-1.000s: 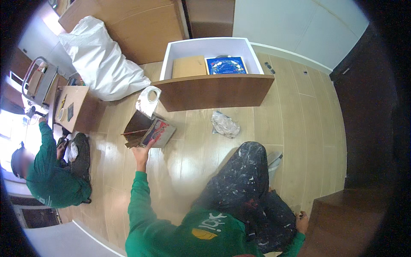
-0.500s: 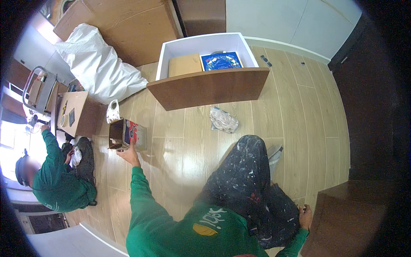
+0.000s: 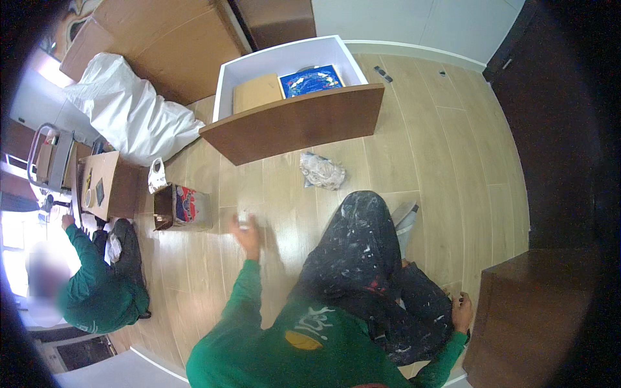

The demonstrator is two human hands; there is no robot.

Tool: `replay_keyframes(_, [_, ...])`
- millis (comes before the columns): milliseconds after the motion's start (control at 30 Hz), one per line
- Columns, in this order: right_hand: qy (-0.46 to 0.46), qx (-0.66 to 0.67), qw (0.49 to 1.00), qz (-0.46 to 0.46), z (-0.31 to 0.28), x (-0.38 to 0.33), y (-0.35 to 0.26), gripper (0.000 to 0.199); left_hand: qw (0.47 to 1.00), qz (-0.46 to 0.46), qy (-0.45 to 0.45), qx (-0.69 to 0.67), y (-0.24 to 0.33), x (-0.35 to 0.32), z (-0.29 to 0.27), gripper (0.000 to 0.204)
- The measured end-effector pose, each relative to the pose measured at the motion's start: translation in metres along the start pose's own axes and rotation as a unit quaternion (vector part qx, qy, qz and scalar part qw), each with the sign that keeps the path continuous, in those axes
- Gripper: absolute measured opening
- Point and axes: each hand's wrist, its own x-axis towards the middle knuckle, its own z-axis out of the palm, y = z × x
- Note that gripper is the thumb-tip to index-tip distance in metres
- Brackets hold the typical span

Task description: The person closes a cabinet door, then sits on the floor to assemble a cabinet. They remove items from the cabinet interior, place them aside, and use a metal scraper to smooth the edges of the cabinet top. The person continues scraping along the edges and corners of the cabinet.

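Observation:
My left hand (image 3: 244, 238) is over the wood-look floor with its fingers apart, slightly blurred. Nothing held shows in it; a pale gleam near the fingertips may be floor glare. To its left, apart from it, stands an open-topped cardboard box (image 3: 189, 205) with a red and blue print. My right hand (image 3: 462, 313) rests by my paint-spattered trousers (image 3: 356, 249), beside a dark brown panel (image 3: 517, 317). Its fingers are curled, and what they hold, if anything, is too small to make out. A crumpled clear plastic bag (image 3: 322, 171) lies ahead of my knee.
A white drawer with a brown front (image 3: 301, 123) stands ahead, holding a brown carton (image 3: 257, 94) and a blue box (image 3: 312, 82). A large white sack (image 3: 132, 110) leans at the far left. Another person in green (image 3: 103, 284) sits at the left near a small wooden cabinet (image 3: 116, 187).
My left hand has let go of the printed cardboard box and moved right, away from it. The box stays on the floor. My right hand has hardly moved. The view has shifted slightly.

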Motion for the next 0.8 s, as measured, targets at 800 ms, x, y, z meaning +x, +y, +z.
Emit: replay_keyframes(800, [0.038,0.016,0.999,-0.012,0.001,0.002,-0.008,0.047,0.548,0.512,-0.489,0.446,0.175,0.100,0.261,0.112])
